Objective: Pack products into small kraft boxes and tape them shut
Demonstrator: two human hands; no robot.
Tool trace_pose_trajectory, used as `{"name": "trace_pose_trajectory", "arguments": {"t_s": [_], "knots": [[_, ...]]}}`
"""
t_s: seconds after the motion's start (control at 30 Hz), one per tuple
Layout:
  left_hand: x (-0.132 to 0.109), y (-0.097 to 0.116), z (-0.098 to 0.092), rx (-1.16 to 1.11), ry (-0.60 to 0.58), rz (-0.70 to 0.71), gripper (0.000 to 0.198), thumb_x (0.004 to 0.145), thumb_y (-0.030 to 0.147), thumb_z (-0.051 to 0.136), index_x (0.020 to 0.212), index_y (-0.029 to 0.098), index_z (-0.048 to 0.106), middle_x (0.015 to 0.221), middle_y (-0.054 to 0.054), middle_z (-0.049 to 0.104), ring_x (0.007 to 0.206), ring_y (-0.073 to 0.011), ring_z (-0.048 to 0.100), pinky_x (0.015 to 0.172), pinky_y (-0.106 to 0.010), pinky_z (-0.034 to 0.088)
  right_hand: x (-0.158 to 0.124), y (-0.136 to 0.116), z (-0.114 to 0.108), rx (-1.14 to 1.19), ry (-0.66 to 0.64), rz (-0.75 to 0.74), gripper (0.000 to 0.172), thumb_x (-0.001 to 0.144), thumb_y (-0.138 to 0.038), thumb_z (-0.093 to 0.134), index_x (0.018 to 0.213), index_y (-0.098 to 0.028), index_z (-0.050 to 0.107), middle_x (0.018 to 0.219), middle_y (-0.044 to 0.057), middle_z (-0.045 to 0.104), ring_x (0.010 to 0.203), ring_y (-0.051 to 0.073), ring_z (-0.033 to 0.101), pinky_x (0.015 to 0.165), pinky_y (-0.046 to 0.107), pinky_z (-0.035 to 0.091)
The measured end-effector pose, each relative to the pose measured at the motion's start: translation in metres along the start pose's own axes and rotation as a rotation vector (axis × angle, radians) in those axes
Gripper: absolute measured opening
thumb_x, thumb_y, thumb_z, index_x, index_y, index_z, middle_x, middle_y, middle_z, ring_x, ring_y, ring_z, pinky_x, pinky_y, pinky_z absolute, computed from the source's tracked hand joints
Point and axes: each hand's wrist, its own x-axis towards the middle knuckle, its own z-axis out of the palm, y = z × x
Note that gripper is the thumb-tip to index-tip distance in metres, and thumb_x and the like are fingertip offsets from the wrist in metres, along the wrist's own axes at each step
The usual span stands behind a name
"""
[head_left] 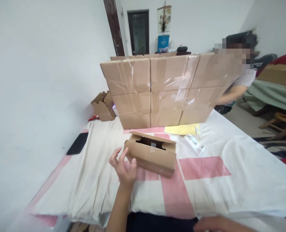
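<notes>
A small brown cardboard box [154, 160] lies on the cloth-covered table in front of me, its top flap partly raised over a dark gap. At its left end is my left hand [124, 167], fingers spread and curved; whether the fingertips touch the cardboard I cannot tell. My right hand [209, 223] is low at the bottom edge of the view, blurred and partly cut off, its fingers hidden. Right of the box sits a white tape dispenser [193, 145], with a yellow sheet [181, 129] behind it.
A taped wall of stacked cartons [168, 91] stands across the table's back. An open carton [103, 108] is at the back left, and a black phone-like slab [77, 143] lies at the left edge. Another person [238, 87] is behind the stack at right.
</notes>
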Motion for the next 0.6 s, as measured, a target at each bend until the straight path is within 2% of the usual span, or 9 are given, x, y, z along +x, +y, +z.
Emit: {"name": "trace_pose_trajectory", "arguments": {"t_s": [0.03, 0.07, 0.1, 0.17, 0.2, 0.27, 0.33, 0.47, 0.6], "knots": [[0.007, 0.005, -0.001, 0.014, -0.002, 0.051, 0.039, 0.09, 0.029, 0.061, 0.128, 0.019, 0.059, 0.128, -0.016, 0.054, 0.12, -0.0303, 0.051, 0.101, -0.049, 0.043, 0.008, 0.007, -0.009, 0.011, -0.006, -0.004, 0.025, 0.089, -0.055, 0.068, 0.113, -0.052, 0.073, 0.103, 0.003, 0.078, 0.096, 0.029, 0.076, 0.063, 0.036, 0.067], [0.014, 0.01, -0.001, 0.02, -0.009, 0.102, 0.038, 0.089, 0.027, 0.063, 0.126, 0.019, 0.06, 0.126, -0.015, 0.056, 0.118, -0.0297, 0.053, 0.101, -0.048, 0.042, 0.021, 0.014, -0.018, 0.019, 0.001, 0.002, 0.026, 0.093, -0.052, 0.063, 0.117, -0.05, 0.073, 0.105, 0.003, 0.079, 0.096, 0.029, 0.077, 0.068, 0.039, 0.068], [0.022, 0.015, 0.0, 0.02, -0.024, 0.153, 0.037, 0.088, 0.025, 0.065, 0.124, 0.02, 0.061, 0.123, -0.014, 0.059, 0.116, -0.0291, 0.055, 0.1, -0.048, 0.041, 0.037, 0.02, -0.026, 0.015, 0.099, 0.008, 0.028, 0.097, -0.048, 0.057, 0.12, -0.045, 0.073, 0.109, 0.004, 0.079, 0.099, 0.03, 0.076, 0.076, 0.044, 0.068], [0.036, 0.024, 0.002, 0.032, -0.073, 0.234, 0.033, 0.087, 0.023, 0.067, 0.12, 0.021, 0.063, 0.119, -0.012, 0.064, 0.112, -0.0279, 0.057, 0.1, -0.046, 0.04, 0.077, 0.029, -0.034, 0.012, 0.331, 0.024, 0.035, 0.101, -0.044, 0.051, 0.131, -0.037, 0.067, 0.127, 0.007, 0.073, 0.12, 0.032, 0.068, 0.095, 0.051, 0.062], [0.041, 0.028, 0.003, 0.055, -0.106, 0.258, 0.032, 0.087, 0.023, 0.068, 0.119, 0.022, 0.064, 0.118, -0.011, 0.065, 0.112, -0.0277, 0.057, 0.1, -0.046, 0.039, 0.099, 0.033, -0.033, 0.015, 0.38, -0.003, 0.037, 0.102, -0.043, 0.05, 0.136, -0.035, 0.064, 0.134, 0.008, 0.069, 0.127, 0.032, 0.064, 0.103, 0.053, 0.056], [0.049, 0.033, 0.007, 0.122, -0.176, 0.279, 0.03, 0.088, 0.024, 0.069, 0.118, 0.024, 0.066, 0.12, -0.011, 0.066, 0.114, -0.0284, 0.055, 0.1, -0.047, 0.036, 0.137, 0.039, -0.023, 0.013, 0.33, -0.112, 0.037, 0.103, -0.041, 0.05, 0.137, -0.032, 0.061, 0.14, 0.008, 0.065, 0.131, 0.03, 0.06, 0.11, 0.052, 0.05], [0.052, 0.034, 0.009, 0.168, -0.238, 0.264, 0.03, 0.088, 0.025, 0.07, 0.118, 0.025, 0.067, 0.125, -0.011, 0.065, 0.117, -0.0295, 0.053, 0.101, -0.049, 0.034, 0.161, 0.046, -0.004, 0.008, 0.248, -0.229, 0.035, 0.103, -0.038, 0.05, 0.135, -0.029, 0.062, 0.139, 0.009, 0.065, 0.13, 0.028, 0.06, 0.109, 0.05, 0.049], [0.051, 0.034, 0.01, 0.165, -0.3, 0.226, 0.027, 0.089, 0.026, 0.071, 0.116, 0.025, 0.068, 0.124, -0.011, 0.065, 0.117, -0.0294, 0.052, 0.1, -0.049, 0.034, 0.168, 0.062, 0.025, -0.062, 0.261, -0.391, 0.039, 0.103, -0.034, 0.047, 0.139, -0.025, 0.06, 0.138, 0.011, 0.066, 0.128, 0.03, 0.06, 0.107, 0.053, 0.047], [0.056, 0.036, 0.007, 0.178, -0.407, 0.236, 0.017, 0.09, 0.028, 0.069, 0.107, 0.027, 0.071, 0.123, -0.01, 0.067, 0.118, -0.0293, 0.053, 0.101, -0.05, 0.031, 0.162, 0.072, 0.028, -0.078, 0.284, -0.403, 0.039, 0.102, -0.031, 0.048, 0.138, -0.028, 0.061, 0.138, 0.008, 0.067, 0.128, 0.03, 0.06, 0.105, 0.054, 0.046]]}}
